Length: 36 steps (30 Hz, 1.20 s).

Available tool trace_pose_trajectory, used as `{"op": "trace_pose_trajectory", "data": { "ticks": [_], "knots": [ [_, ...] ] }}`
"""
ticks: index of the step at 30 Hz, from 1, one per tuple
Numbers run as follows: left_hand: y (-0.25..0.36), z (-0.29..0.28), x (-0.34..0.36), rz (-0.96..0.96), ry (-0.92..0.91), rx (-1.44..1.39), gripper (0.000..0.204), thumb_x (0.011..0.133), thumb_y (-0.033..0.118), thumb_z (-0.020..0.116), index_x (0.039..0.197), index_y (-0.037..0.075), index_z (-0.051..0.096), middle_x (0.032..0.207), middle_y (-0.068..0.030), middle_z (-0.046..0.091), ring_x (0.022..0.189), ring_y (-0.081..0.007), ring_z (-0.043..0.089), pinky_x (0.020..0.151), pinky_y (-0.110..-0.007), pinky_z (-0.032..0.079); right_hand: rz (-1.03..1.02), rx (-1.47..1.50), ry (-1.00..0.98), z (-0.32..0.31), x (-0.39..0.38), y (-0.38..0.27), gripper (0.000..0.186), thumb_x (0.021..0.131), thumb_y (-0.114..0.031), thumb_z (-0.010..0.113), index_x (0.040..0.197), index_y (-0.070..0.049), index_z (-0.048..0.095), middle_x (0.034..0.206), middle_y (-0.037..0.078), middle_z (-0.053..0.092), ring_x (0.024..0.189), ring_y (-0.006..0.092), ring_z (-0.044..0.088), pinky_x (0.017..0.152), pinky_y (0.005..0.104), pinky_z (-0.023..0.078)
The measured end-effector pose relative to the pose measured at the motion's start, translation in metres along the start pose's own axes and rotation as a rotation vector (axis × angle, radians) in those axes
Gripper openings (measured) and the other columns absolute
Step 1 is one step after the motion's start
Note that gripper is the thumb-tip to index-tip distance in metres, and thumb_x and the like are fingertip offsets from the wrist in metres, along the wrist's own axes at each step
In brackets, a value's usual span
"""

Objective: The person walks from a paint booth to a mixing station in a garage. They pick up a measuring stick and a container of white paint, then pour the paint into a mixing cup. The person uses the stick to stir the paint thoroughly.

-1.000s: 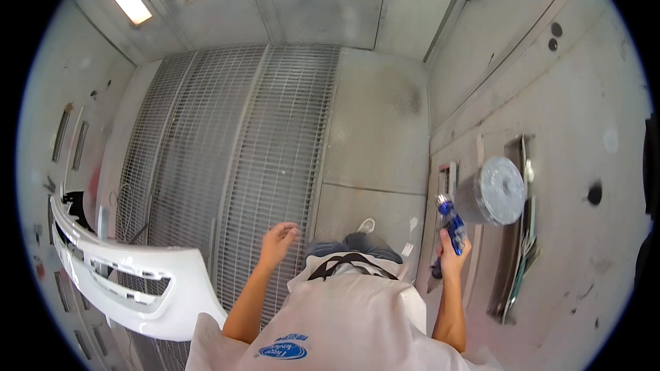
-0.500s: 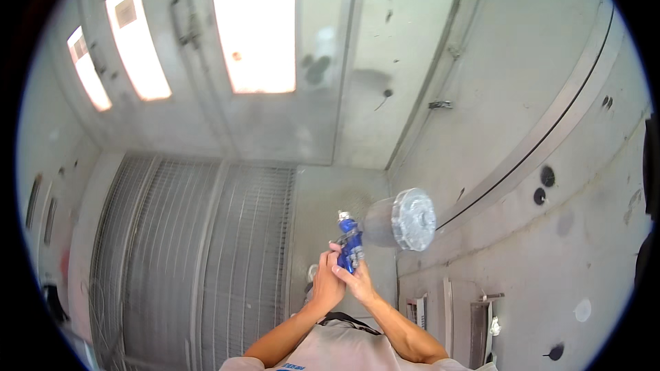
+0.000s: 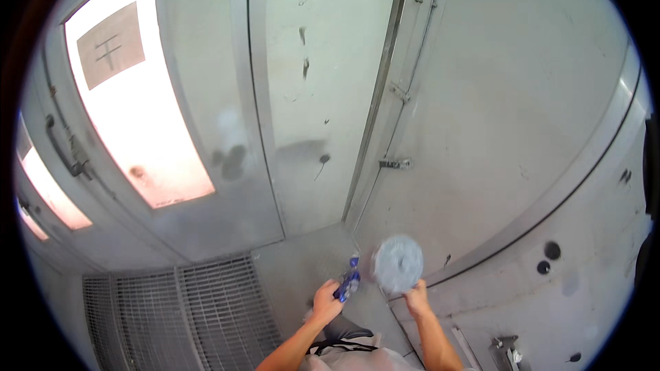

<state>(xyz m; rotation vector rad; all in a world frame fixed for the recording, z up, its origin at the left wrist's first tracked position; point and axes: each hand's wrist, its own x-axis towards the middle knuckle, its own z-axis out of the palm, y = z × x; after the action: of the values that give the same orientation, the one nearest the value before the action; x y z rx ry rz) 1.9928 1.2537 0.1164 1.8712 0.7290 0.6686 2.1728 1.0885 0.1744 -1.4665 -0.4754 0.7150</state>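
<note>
A blue spray gun [image 3: 349, 284] with a metal front is in my left hand [image 3: 326, 302], whose fingers are closed around its handle. To the right of the gun is its large cup [image 3: 399, 264], topped by a round, pale, translucent lid that faces up toward me. My right hand [image 3: 415, 297] is at the lower right edge of this cup, fingers bent against its side; their tips are partly hidden behind it. The joint between cup and gun is blurred.
Grey metal walls surround me, with a bright window panel [image 3: 137, 110] on the left and a latch [image 3: 395, 163] on the wall ahead. A slatted floor grate [image 3: 220, 309] lies at lower left. A metal bracket [image 3: 505, 352] is on the right wall.
My view has swung to the right. Both hands were together on the gun; now the right one has moved away to the cup's edge. The lid has tilted up toward me.
</note>
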Motion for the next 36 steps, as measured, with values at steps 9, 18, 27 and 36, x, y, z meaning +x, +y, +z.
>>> {"op": "trace_pose_trajectory", "data": {
  "ticks": [9,18,27,36],
  "knots": [
    [-0.014,-0.059,0.173,0.291,-0.227,0.088,0.020,0.070,0.012,0.070,0.089,0.007,0.065,0.093,-0.0107,0.063,0.082,-0.0361,0.064,0.069,-0.043,0.052,-0.306,-0.088,0.185,0.006,0.227,-0.148,0.035,0.091,-0.011,0.067,0.121,0.005,0.063,0.095,0.013,0.072,0.081,0.0151,0.066,0.073,0.0290,0.054],
    [-0.022,-0.018,0.339,0.464,-0.609,0.089,0.016,0.073,0.011,0.069,0.088,0.006,0.067,0.121,-0.0093,0.059,0.104,-0.0323,0.061,0.083,-0.043,0.050,-0.601,-1.110,0.237,0.064,0.381,-0.293,0.027,0.083,-0.018,0.073,0.107,-0.004,0.073,0.089,0.016,0.073,0.077,0.0275,0.071,0.073,0.0370,0.056],
    [0.023,0.074,0.484,0.838,-0.788,-0.049,0.015,0.070,0.001,0.067,0.085,0.004,0.070,0.142,-0.0157,0.046,0.126,-0.0374,0.048,0.098,-0.043,0.045,-0.382,-1.923,0.395,0.075,0.490,-0.320,0.011,0.079,-0.018,0.072,0.081,-0.007,0.072,0.074,0.015,0.070,0.072,0.0332,0.070,0.064,0.0425,0.055],
    [0.032,0.122,0.538,0.829,-1.105,-0.138,0.024,0.065,0.000,0.071,0.089,0.004,0.072,0.135,-0.0170,0.051,0.124,-0.0376,0.050,0.100,-0.042,0.045,-0.202,-1.858,0.438,0.092,0.500,-0.326,0.008,0.078,-0.008,0.064,0.077,-0.010,0.071,0.080,0.012,0.073,0.077,0.0281,0.073,0.062,0.0381,0.057]
  ]
}}
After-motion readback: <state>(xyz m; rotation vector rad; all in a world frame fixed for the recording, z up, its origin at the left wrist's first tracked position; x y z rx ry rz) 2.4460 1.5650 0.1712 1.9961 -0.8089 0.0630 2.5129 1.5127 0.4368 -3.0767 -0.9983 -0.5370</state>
